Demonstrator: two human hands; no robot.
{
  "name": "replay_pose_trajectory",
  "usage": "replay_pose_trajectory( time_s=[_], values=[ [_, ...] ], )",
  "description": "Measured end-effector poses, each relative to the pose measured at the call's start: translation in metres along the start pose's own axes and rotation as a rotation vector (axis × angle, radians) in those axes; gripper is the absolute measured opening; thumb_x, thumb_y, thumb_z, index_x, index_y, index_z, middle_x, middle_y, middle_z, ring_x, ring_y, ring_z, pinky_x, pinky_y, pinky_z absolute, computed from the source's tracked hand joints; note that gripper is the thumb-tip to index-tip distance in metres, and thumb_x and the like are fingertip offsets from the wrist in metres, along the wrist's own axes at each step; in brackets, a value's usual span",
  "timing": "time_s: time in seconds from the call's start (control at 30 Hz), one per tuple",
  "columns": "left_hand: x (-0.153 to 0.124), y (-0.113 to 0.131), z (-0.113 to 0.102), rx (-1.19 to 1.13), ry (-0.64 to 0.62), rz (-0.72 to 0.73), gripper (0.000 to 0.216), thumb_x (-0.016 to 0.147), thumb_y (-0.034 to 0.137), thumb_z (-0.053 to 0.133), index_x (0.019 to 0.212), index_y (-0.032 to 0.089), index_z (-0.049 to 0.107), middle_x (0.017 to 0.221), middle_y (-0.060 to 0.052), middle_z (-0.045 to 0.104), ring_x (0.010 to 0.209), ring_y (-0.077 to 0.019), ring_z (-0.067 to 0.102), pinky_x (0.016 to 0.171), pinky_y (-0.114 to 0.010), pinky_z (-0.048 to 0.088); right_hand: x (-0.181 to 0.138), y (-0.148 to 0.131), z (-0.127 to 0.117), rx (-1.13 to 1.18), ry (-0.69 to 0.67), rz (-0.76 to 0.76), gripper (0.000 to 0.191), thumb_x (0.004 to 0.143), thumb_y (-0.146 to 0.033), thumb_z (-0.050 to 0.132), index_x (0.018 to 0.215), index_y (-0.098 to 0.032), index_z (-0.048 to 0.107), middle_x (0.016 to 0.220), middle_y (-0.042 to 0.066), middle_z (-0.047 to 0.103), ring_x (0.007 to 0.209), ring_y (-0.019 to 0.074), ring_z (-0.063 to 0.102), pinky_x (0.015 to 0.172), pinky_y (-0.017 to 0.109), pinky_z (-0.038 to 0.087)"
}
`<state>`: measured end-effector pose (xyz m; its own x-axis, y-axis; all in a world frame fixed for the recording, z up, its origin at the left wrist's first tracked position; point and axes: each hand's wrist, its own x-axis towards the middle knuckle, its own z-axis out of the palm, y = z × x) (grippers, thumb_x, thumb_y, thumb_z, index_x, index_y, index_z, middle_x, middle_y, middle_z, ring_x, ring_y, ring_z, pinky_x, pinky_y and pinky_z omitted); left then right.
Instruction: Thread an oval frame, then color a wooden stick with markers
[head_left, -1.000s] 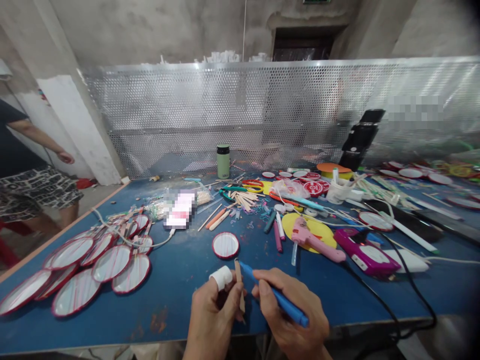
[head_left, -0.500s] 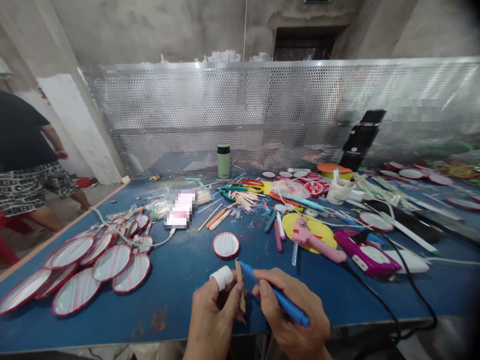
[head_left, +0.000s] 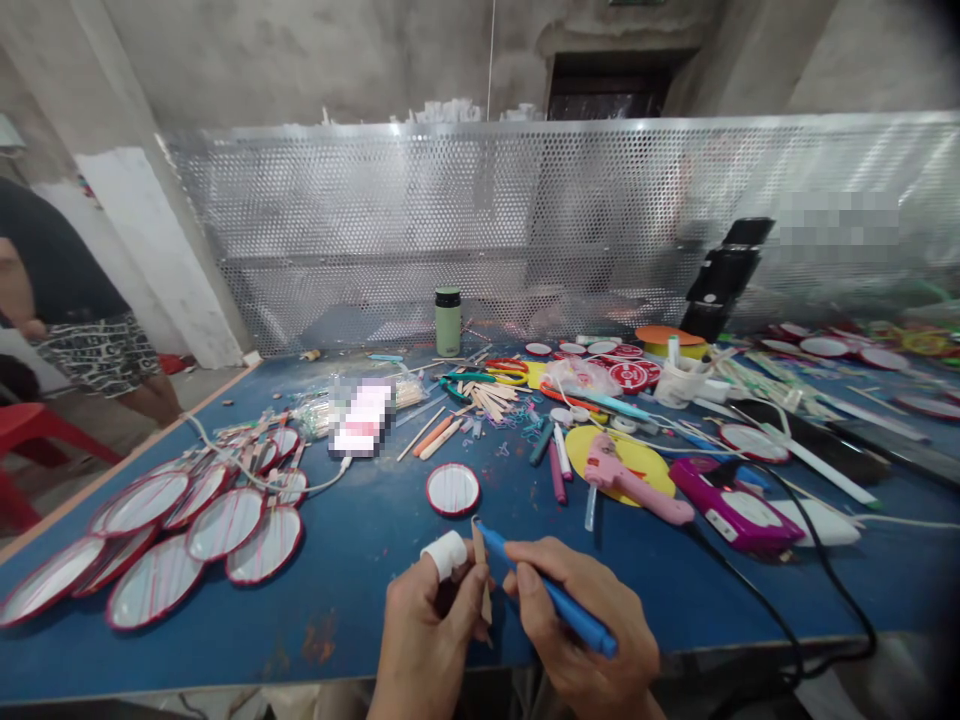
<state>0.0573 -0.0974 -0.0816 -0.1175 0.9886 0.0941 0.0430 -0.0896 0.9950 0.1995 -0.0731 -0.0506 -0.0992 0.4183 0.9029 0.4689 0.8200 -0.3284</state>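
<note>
My left hand (head_left: 431,630) pinches a flat wooden craft stick (head_left: 481,575) upright between thumb and fingers. White tape (head_left: 444,556) is wrapped round one of its fingers. In my right hand (head_left: 589,625) is a blue marker (head_left: 570,608), held like a pen, its tip end close to the upper part of the stick. Whether the tip touches the wood I cannot tell. Just beyond both hands lies a round white disc (head_left: 452,489) with a red rim and faint streaks.
Similar red-rimmed discs (head_left: 154,582) are heaped at the left, near a charging phone (head_left: 363,417). Rightward lie markers (head_left: 556,472), a pink glue gun (head_left: 630,482) and a purple device (head_left: 731,505) with black cables. A green bottle (head_left: 448,322) stands behind loose sticks (head_left: 491,398). A person (head_left: 71,290) is at far left.
The person at the far left has shifted further left, and more of a red stool shows. My hands, the stick and the marker have hardly moved.
</note>
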Motion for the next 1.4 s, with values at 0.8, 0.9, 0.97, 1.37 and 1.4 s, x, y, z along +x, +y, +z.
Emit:
replay_pose_trajectory(
  time_s=[0.8, 0.9, 0.97, 1.37, 1.4],
  values=[
    [0.003, -0.001, 0.007, -0.015, 0.106, 0.027, 0.031, 0.080, 0.044, 0.070, 0.083, 0.013, 0.071, 0.054, 0.001, 0.060, 0.042, -0.0095, 0.056, 0.044, -0.017, 0.043, -0.009, 0.009, 0.002, -0.076, 0.046, -0.016, 0.018, 0.085, -0.010, 0.060, 0.097, -0.022, 0.067, 0.069, -0.002, 0.073, 0.063, 0.0132, 0.073, 0.067, 0.020, 0.057],
    [0.001, 0.000, 0.006, -0.031, 0.099, 0.027, 0.033, 0.080, 0.046, 0.070, 0.085, 0.013, 0.073, 0.056, 0.001, 0.062, 0.042, -0.0099, 0.057, 0.045, -0.017, 0.044, -0.010, 0.008, 0.001, -0.067, 0.037, 0.002, 0.019, 0.085, -0.009, 0.059, 0.098, -0.022, 0.066, 0.068, -0.003, 0.073, 0.062, 0.0126, 0.072, 0.066, 0.021, 0.057],
    [0.001, 0.002, 0.005, -0.052, 0.092, 0.017, 0.035, 0.080, 0.047, 0.070, 0.088, 0.013, 0.073, 0.056, 0.001, 0.062, 0.043, -0.0100, 0.056, 0.046, -0.018, 0.045, -0.009, 0.006, 0.001, -0.060, 0.015, 0.011, 0.019, 0.085, -0.008, 0.059, 0.097, -0.021, 0.066, 0.069, -0.002, 0.073, 0.064, 0.0131, 0.073, 0.066, 0.021, 0.057],
    [0.000, 0.003, 0.004, -0.059, 0.074, 0.007, 0.035, 0.082, 0.048, 0.069, 0.088, 0.014, 0.074, 0.055, 0.001, 0.059, 0.047, -0.0102, 0.053, 0.048, -0.018, 0.044, 0.002, 0.000, 0.002, -0.028, 0.007, -0.030, 0.015, 0.087, -0.009, 0.056, 0.090, -0.018, 0.068, 0.067, 0.000, 0.074, 0.057, 0.0116, 0.071, 0.060, 0.018, 0.055],
    [0.000, 0.003, 0.005, -0.061, 0.090, 0.010, 0.035, 0.081, 0.048, 0.070, 0.087, 0.014, 0.074, 0.055, 0.002, 0.058, 0.047, -0.0098, 0.052, 0.048, -0.017, 0.044, 0.003, 0.000, 0.001, -0.029, 0.004, -0.033, 0.015, 0.086, -0.009, 0.056, 0.090, -0.018, 0.068, 0.066, 0.000, 0.074, 0.057, 0.0116, 0.071, 0.060, 0.018, 0.055]
  ],
)
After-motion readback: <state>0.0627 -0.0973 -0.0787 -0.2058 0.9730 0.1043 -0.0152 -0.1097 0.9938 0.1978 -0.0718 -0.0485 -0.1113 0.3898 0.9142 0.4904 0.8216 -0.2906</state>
